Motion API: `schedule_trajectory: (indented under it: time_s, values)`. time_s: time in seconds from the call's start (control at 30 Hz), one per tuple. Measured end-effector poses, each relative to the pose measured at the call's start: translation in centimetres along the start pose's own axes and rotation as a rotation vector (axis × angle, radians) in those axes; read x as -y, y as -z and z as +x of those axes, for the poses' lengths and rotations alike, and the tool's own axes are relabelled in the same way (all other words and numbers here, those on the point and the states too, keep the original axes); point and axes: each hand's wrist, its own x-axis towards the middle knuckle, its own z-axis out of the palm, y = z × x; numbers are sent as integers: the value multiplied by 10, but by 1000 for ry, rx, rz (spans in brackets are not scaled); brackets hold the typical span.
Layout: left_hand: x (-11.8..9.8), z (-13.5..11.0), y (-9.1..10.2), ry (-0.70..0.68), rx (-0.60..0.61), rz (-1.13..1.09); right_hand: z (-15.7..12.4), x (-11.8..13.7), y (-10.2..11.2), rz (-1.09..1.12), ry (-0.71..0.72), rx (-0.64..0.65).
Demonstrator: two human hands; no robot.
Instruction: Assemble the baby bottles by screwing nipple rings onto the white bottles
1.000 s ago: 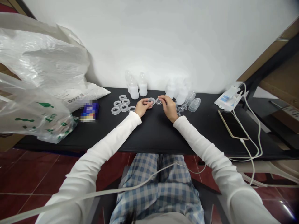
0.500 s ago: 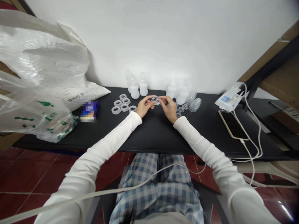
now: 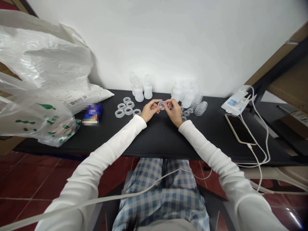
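Above the table, my left hand [image 3: 150, 110] and my right hand [image 3: 173, 111] pinch a clear bottle collar ring [image 3: 161, 103] between them. Something clear, perhaps a nipple, sits in the ring's opening, but the fingers partly cover it. Left of my hands lie several loose collar rings [image 3: 128, 110], some touching. Close by my right hand are several small clear nipples [image 3: 186, 113], partly hidden by it. Beyond them stand white baby bottles [image 3: 186, 98] and clear dome caps [image 3: 201, 108]. Behind my left hand, 3 capped bottles [image 3: 148, 87] stand upright.
Plastic bags [image 3: 45, 64] bulge over the black table [image 3: 158, 138] at left, beside a blurred blue packet [image 3: 92, 114]. At right lie a phone [image 3: 240, 129] with a white cable [image 3: 266, 128] and a white-and-blue package [image 3: 237, 101]. Another cable [image 3: 101, 199] crosses my lap.
The ring has shifted slightly and turned between my fingers. My right fingers have curled further over it; both arms stay in nearly the same place.
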Motion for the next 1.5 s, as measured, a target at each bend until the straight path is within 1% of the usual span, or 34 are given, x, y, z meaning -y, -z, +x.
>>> schedule_trajectory:
  time_s: [0.07,0.17,0.23,0.33,0.4,0.53,0.63,0.77,1.0,1.2,1.33,1.5]
  values:
    - [-1,-1,-1,-4,7,14,0,-3,-1,-5,18,4]
    - [-1,-2,-2,3,-5,8,-1,-8,-3,-1,-4,-6]
    - [-1,-2,-4,19,-35,-9,-2,-10,-4,-17,-18,6]
    - [1,-1,-5,40,-97,-42,-3,-8,-4,-66,2,41]
    - [1,-1,-6,45,-118,-55,-3,-6,-3,-85,13,67]
    - [0,-1,-6,55,-117,-70,-2,-2,-2,35,-33,107]
    - [1,-1,-5,70,-116,-76,-2,-1,-2,128,-92,99]
    - [3,0,-4,65,-109,-65,-3,-2,-4,163,-126,81]
    - [0,-3,-2,53,-101,59,-5,-5,-8,242,-213,109]
    - [-5,-5,-2,1,-62,145,-5,-5,-10,366,-264,144]
    - [-6,-6,-2,0,-56,160,-7,-4,-12,390,-284,141]
    - [-4,-5,-2,-5,-88,175,-10,-1,-14,342,-302,99]
